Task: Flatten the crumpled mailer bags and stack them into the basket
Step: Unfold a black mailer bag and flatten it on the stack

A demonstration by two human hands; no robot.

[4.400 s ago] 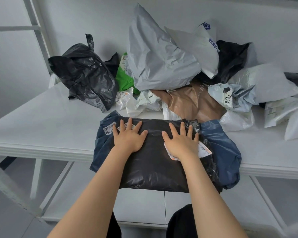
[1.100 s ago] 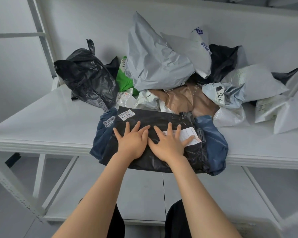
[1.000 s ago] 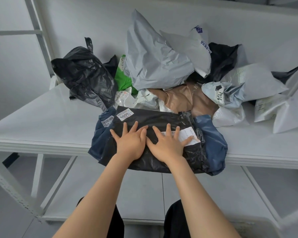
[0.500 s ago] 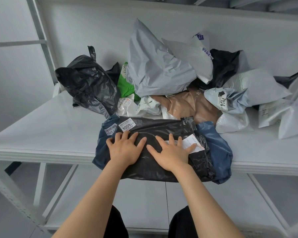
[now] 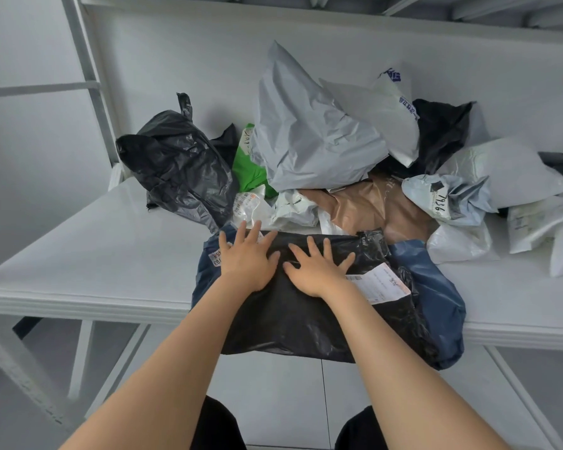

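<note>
A black mailer bag (image 5: 306, 313) lies flat at the front edge of the white shelf (image 5: 88, 254), on top of a dark blue mailer (image 5: 436, 287), and hangs over the edge. My left hand (image 5: 246, 254) presses flat on its upper left part, fingers spread. My right hand (image 5: 317, 266) presses flat beside it, near the white shipping label (image 5: 379, 282). Behind them sits a heap of crumpled mailers: a large grey one (image 5: 306, 131), a black one (image 5: 179, 164), a green one (image 5: 251, 170) and a brown one (image 5: 371, 206). No basket is in view.
More white and grey mailers (image 5: 501, 177) lie at the right of the shelf. A white upright post (image 5: 85, 69) stands at the back left. A lower shelf (image 5: 273, 391) shows below the front edge. My dark-clad knees are at the bottom.
Both hands have slid away from me up the black mailer, toward its far edge. My left hand now covers the small label at the upper left corner.
</note>
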